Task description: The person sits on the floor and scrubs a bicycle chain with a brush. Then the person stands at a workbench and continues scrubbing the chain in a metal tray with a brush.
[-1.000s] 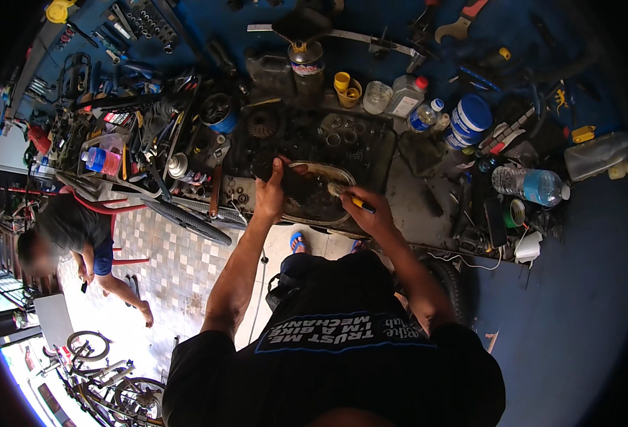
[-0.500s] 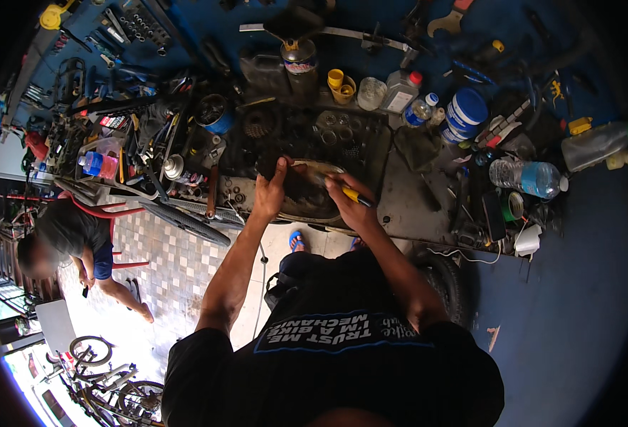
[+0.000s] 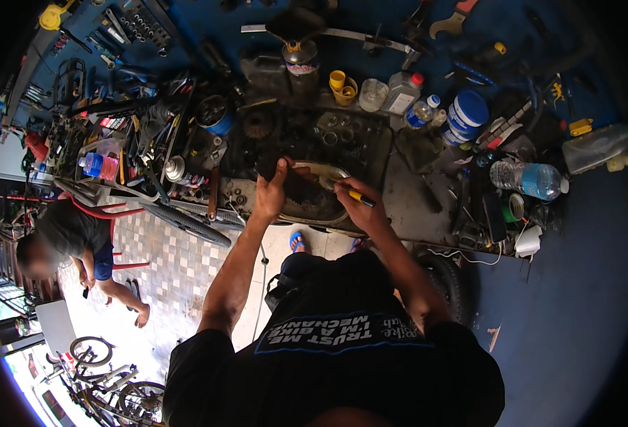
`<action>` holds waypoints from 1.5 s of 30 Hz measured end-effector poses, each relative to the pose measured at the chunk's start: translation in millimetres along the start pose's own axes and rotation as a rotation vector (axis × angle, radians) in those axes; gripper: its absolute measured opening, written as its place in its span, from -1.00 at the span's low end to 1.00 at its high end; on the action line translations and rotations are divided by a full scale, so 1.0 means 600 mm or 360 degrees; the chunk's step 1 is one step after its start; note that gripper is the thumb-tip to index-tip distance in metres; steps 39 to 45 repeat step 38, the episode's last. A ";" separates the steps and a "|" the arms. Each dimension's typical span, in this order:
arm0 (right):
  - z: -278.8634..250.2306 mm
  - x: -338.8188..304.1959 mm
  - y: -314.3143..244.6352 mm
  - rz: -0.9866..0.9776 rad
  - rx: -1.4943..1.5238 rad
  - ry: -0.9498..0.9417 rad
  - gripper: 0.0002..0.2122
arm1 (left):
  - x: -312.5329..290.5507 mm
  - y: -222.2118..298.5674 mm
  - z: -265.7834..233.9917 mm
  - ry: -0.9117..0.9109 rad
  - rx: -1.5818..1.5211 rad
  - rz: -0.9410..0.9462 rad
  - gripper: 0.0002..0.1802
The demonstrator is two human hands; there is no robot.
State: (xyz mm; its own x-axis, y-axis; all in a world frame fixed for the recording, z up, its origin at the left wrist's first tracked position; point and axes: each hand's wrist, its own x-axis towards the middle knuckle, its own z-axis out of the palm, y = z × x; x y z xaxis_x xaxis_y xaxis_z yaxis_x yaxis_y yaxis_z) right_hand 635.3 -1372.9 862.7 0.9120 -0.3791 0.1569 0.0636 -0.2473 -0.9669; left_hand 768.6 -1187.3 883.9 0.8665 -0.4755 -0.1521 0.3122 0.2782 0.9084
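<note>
Over a shallow metal pan (image 3: 321, 215), my left hand (image 3: 272, 192) is closed round a dark, greasy part (image 3: 267, 165), whose exact kind I cannot make out. My right hand (image 3: 363, 208) grips a brush (image 3: 360, 198) with a yellow and black handle. Its working end points left into the pan, toward the dark part, and is hard to see. A dark cassette of sprockets (image 3: 258, 127) lies on the bench behind my left hand. Several rings and small round parts (image 3: 332, 132) sit in a dark tray beyond the pan.
Bottles, a blue-and-white tub (image 3: 466, 114) and a grey jug (image 3: 403, 92) line the bench's back right. Piled tools, a blue can (image 3: 215, 116) and an adjustable wrench (image 3: 215, 181) crowd the left. A person sits on a red chair (image 3: 118, 210) at far left, near bicycles (image 3: 118, 381).
My right hand has shifted slightly right and down with the brush, away from the left hand. More of the pan's interior shows. My left hand stays in nearly the same place.
</note>
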 end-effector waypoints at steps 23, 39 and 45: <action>0.074 0.014 -0.035 0.0199 0.0451 0.0107 -0.69 | 0.013 -0.050 -0.003 0.0289 0.0283 0.0194 -0.60; 0.022 -0.013 -0.020 0.0294 0.0359 0.0047 -0.81 | 0.002 -0.016 -0.001 0.0261 -0.0392 -0.0002 -0.63; 0.022 -0.013 -0.020 0.0294 0.0359 0.0047 -0.81 | 0.002 -0.016 -0.001 0.0261 -0.0392 -0.0002 -0.63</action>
